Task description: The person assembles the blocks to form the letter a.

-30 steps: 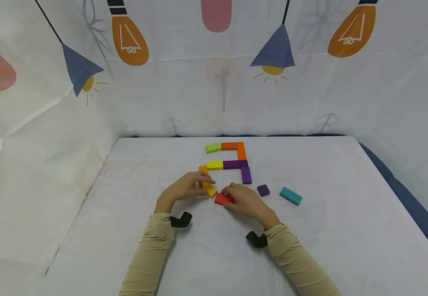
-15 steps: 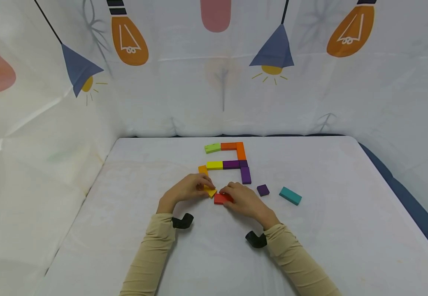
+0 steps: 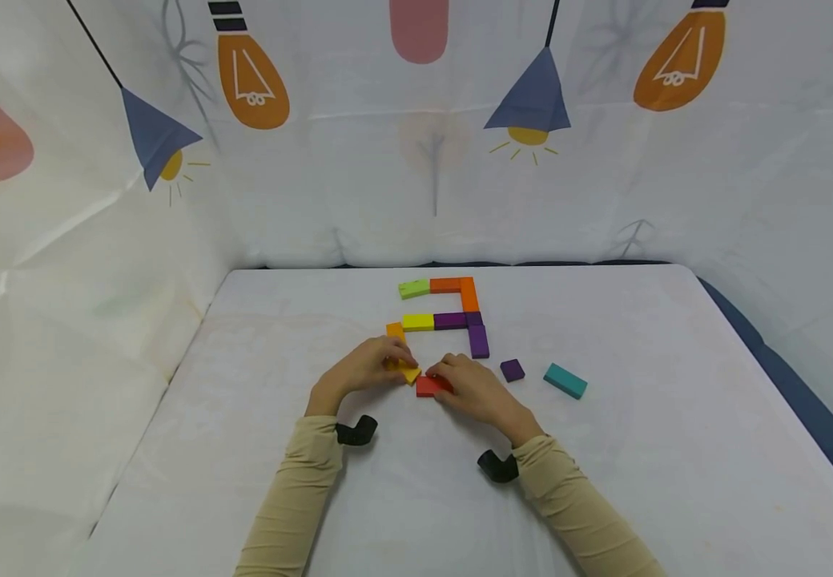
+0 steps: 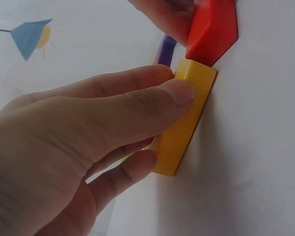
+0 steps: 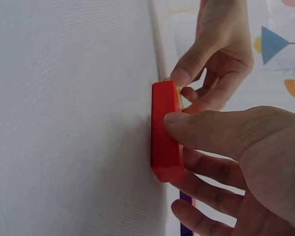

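Note:
My left hand [image 3: 361,373] pinches a yellow block [image 4: 187,123] between thumb and fingers; the block lies on the white table. Just right of it, my right hand [image 3: 480,393] pinches a red block [image 5: 164,142], thumb on the near side and fingers behind. One end of the red block meets or nearly meets the yellow block's end, at an angle. An orange block [image 3: 395,328] stands partly hidden behind my left hand. Beyond it runs a winding line of a bright yellow block [image 3: 418,322], purple blocks [image 3: 479,342], orange blocks [image 3: 469,294] and a lime green block [image 3: 414,289].
A small purple block [image 3: 513,370] lies apart to the right of my right hand, with a teal block [image 3: 565,381] farther right. A white printed curtain [image 3: 359,184] stands behind the table [image 3: 676,417] and along its left side.
My left hand's fingers have drawn in on the yellow block. My right hand has shifted the red block very slightly left and turned it a little straighter.

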`<action>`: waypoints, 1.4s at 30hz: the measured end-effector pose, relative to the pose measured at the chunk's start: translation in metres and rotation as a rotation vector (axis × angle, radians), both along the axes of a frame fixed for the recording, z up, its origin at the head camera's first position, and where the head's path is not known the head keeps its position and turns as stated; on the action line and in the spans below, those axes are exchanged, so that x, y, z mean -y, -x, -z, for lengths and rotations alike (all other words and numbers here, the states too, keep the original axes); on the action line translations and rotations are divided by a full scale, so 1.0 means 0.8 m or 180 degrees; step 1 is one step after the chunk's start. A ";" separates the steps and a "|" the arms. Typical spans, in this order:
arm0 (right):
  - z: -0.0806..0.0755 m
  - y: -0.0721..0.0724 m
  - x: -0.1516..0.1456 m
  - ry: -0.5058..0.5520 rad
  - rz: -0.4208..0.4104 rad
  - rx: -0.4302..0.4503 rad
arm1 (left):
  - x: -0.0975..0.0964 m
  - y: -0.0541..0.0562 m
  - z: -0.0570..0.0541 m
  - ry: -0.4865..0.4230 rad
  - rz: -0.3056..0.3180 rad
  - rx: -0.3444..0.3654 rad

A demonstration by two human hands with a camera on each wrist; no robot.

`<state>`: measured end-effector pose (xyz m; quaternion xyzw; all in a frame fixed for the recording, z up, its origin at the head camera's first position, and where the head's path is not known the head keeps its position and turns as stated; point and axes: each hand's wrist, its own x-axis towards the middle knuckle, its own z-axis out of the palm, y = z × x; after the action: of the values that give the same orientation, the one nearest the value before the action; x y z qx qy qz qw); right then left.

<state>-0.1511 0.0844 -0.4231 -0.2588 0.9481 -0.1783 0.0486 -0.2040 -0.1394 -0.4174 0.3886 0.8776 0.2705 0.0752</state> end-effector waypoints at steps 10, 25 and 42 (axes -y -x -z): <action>0.003 0.002 0.000 0.0038 -0.0091 -0.0122 | 0.001 0.002 0.002 0.0007 -0.0027 0.0029; 0.004 0.003 -0.001 0.0072 -0.0164 -0.0145 | 0.001 0.000 0.002 -0.0033 -0.0053 0.0056; 0.006 0.003 -0.006 0.0091 -0.0215 -0.0280 | -0.003 0.002 0.006 0.0007 -0.0057 -0.0040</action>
<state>-0.1538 0.0894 -0.4280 -0.2989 0.9374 -0.1786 0.0092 -0.2052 -0.1370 -0.4223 0.3823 0.8818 0.2677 0.0677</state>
